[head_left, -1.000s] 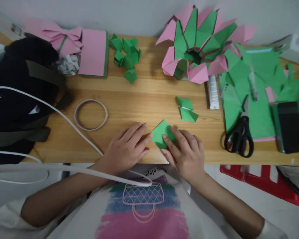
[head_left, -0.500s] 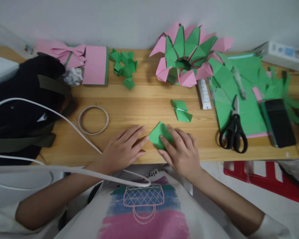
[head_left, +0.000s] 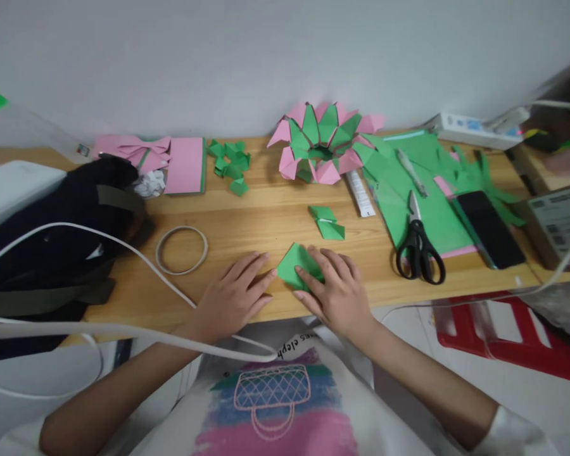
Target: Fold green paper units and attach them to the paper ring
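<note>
A small folded piece of green paper lies flat near the front edge of the wooden table. My right hand rests on its right half with fingers spread, pressing it down and hiding part of it. Just left of the paper, my left hand lies on the table with fingers stretched out; an index fingertip is at the paper's left corner. Beyond them is another folded green piece with a white strip across it. Farther back stands a ring of pink and green folded paper.
Black scissors lie on green sheets, beside a phone. A glue tube, a tape roll, small green folded pieces and a pink paper stack are around. A white cable crosses the left side.
The camera view has tilted up and shifted right, so more wall and a box at the right show. Both hands and the green paper keep nearly the same arrangement.
</note>
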Demonstrator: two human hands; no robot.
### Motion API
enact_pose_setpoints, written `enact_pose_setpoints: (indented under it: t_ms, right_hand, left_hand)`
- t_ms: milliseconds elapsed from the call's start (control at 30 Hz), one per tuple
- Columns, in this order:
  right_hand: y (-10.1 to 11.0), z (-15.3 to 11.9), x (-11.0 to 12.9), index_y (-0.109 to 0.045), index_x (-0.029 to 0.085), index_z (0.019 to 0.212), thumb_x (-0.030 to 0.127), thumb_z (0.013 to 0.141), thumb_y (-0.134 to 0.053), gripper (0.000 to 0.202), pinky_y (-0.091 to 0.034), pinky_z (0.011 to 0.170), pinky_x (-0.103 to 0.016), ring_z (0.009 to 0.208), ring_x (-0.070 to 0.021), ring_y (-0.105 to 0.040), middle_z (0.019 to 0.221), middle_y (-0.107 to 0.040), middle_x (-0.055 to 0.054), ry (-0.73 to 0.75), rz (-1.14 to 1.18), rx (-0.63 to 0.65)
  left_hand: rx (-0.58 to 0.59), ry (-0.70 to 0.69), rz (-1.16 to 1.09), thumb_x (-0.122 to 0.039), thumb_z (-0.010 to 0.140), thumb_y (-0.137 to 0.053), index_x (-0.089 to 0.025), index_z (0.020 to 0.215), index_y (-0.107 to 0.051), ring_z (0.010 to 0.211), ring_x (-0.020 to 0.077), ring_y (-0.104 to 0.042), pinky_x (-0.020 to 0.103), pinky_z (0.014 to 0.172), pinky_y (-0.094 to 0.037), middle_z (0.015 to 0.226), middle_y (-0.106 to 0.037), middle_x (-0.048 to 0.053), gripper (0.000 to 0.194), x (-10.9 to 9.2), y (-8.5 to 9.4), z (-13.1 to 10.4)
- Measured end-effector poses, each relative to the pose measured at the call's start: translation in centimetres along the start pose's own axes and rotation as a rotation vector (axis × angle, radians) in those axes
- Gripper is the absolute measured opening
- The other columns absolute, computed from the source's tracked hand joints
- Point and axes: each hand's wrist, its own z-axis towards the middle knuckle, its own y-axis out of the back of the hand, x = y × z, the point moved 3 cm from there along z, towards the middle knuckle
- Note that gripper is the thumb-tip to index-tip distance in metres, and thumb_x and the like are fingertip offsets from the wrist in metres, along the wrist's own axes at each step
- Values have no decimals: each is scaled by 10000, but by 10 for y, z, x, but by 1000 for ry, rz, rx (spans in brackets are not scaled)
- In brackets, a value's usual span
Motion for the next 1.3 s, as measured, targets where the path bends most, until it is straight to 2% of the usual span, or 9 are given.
enact_pose_setpoints:
  t_ms: [233,400,500,600,767,933,1000,1200,1300]
  right_hand:
    - [2,0,-19,-617,157,1184,257,957,-449,299,-457,959,-479,1176,-280,-541,1240,-617,-162,-190,344,-36]
    - [9,-3,-35,-643,180,1017,118,854,-484,236,-497,916,-500,1151,-297,-565,1175,-626,-152,-169,377,-22]
    - [11,-4,-37,-630,196,936,85,813,-518,200,-537,885,-456,1117,-272,-603,1152,-631,-138,-138,405,-19]
    - [16,-6,-34,-611,204,894,71,817,-510,183,-566,829,-390,1062,-239,-640,1092,-635,-119,-119,431,-45]
    - [28,-10,-28,-596,212,914,59,831,-504,196,-559,821,-352,1013,-208,-651,1054,-625,-95,-125,463,-155]
    - [38,-12,-22,-595,218,921,66,848,-517,185,-547,818,-353,986,-200,-647,1038,-617,-83,-180,494,-273]
    - [42,-12,-22,-603,226,911,73,848,-522,184,-544,817,-376,978,-212,-647,1028,-620,-77,-221,500,-331]
    - [49,-9,-19,-620,239,904,78,844,-534,192,-536,819,-399,946,-216,-645,1017,-610,-63,-253,516,-408]
    - [48,-6,-15,-624,259,1063,102,863,-544,266,-529,860,-415,1039,-233,-618,1101,-599,-81,-273,533,-401]
  left_hand:
    - [31,126,-183,-255,963,-489,-145,1193,-664,1284,297,-479,466,1052,-450,1362,-558,159,310,1,2,2]
    - [-3,311,-349,-240,922,-524,-156,971,-705,1183,306,-524,522,1010,-460,1263,-588,147,205,2,4,18]
    - [-38,378,-378,-225,889,-550,-148,990,-669,1136,314,-528,540,977,-459,1192,-603,148,174,0,1,30]
    - [-78,446,-449,-227,871,-568,-154,1065,-648,1115,300,-532,527,982,-448,1146,-616,129,223,1,-1,37]
    - [-97,519,-666,-280,856,-585,-154,955,-685,1063,268,-579,491,989,-448,1053,-660,108,189,2,-1,39]
    - [-62,611,-960,-391,897,-514,-126,1101,-646,922,220,-675,378,814,-555,1019,-716,114,359,-2,-4,31]
    - [-54,651,-1045,-400,869,-551,-124,1127,-640,934,221,-682,368,820,-555,1039,-724,118,389,-5,-4,30]
    - [-2,679,-1280,-369,832,-600,-168,911,-724,828,206,-703,315,765,-556,882,-765,56,249,-17,8,37]
    - [-28,718,-1353,-361,837,-594,-169,816,-718,734,187,-697,286,696,-552,773,-757,37,229,-22,12,41]
